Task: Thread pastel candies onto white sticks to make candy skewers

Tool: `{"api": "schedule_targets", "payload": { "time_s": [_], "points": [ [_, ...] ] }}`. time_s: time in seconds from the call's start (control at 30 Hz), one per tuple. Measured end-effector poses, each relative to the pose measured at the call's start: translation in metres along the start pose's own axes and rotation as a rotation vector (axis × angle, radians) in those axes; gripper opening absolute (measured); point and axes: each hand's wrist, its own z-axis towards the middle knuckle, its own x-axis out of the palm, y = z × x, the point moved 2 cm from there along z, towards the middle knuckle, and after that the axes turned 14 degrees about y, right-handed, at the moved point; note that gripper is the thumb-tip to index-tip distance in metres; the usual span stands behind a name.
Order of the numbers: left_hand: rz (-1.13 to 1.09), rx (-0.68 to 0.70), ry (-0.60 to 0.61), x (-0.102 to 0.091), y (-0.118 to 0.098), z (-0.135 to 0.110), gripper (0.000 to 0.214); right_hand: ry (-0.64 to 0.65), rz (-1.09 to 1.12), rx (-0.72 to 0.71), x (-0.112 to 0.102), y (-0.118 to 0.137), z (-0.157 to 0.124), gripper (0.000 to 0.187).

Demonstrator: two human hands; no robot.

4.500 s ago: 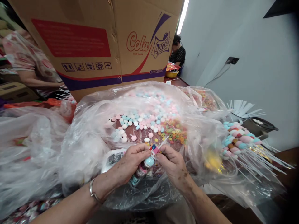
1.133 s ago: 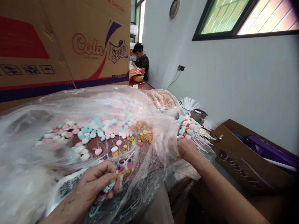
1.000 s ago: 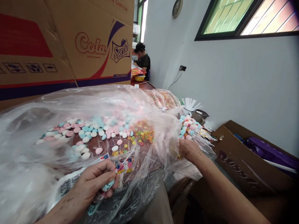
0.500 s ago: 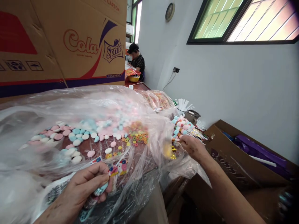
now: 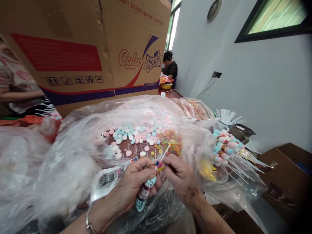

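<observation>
My left hand (image 5: 136, 177) is closed round a wrapped candy stick (image 5: 143, 191) in a printed clear wrapper, with pale blue pieces showing inside. The wrapper's gathered, colourful end (image 5: 159, 166) sticks up between my two hands. My right hand (image 5: 180, 174) is closed in a pinch against that end; its fingers hide whatever they hold. A thin white strip or stick (image 5: 165, 151) rises by the right fingertips. Behind the hands, pink, white and blue candies (image 5: 128, 153) and small coloured ring candies (image 5: 170, 144) lie in a large clear plastic bag (image 5: 83, 136).
Candy skewers on white sticks (image 5: 226, 146) are heaped at the right, beside yellow-gold strips (image 5: 212, 174). Behind them stand white sticks (image 5: 227, 117) and a dark-rimmed pot (image 5: 242, 130). Large cartons stand behind (image 5: 80, 55) and at right (image 5: 287, 175). Two other people sit farther off.
My right hand has come from the skewer heap at the right to the wrapper in my left hand. The view has turned left, showing more carton and a person at the left.
</observation>
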Motion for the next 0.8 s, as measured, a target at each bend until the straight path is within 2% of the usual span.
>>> {"api": "schedule_targets", "payload": {
  "time_s": [0.07, 0.2, 0.3, 0.37, 0.5, 0.57, 0.7, 0.8],
  "points": [
    [-0.022, 0.020, -0.019, -0.006, 0.001, -0.002, 0.022, 0.060, 0.047, 0.010, 0.010, -0.001, 0.004, 0.019],
    [-0.006, 0.090, -0.125, -0.013, 0.002, -0.004, 0.020, 0.170, 0.204, 0.141, 0.018, -0.004, 0.006, 0.022],
    [0.019, 0.121, -0.203, -0.015, 0.002, -0.004, 0.018, 0.174, 0.180, 0.151, 0.024, -0.004, 0.005, 0.025],
    [0.042, 0.124, -0.224, -0.016, 0.004, -0.002, 0.016, 0.149, -0.008, 0.035, 0.026, -0.002, 0.005, 0.026],
    [0.083, 0.114, -0.269, -0.022, 0.008, 0.003, 0.011, 0.029, -0.583, -0.329, 0.027, 0.004, 0.002, 0.027],
    [0.105, 0.104, -0.277, -0.025, 0.009, 0.007, 0.010, 0.023, -0.739, -0.468, 0.025, 0.004, 0.002, 0.027],
    [0.156, -0.006, -0.151, -0.025, 0.003, 0.013, 0.010, 0.127, -0.746, -0.685, 0.015, 0.003, 0.009, 0.035],
    [0.202, -0.145, -0.012, -0.020, -0.004, 0.013, 0.006, 0.292, -0.691, -0.739, 0.010, 0.002, 0.015, 0.040]
  ]
}}
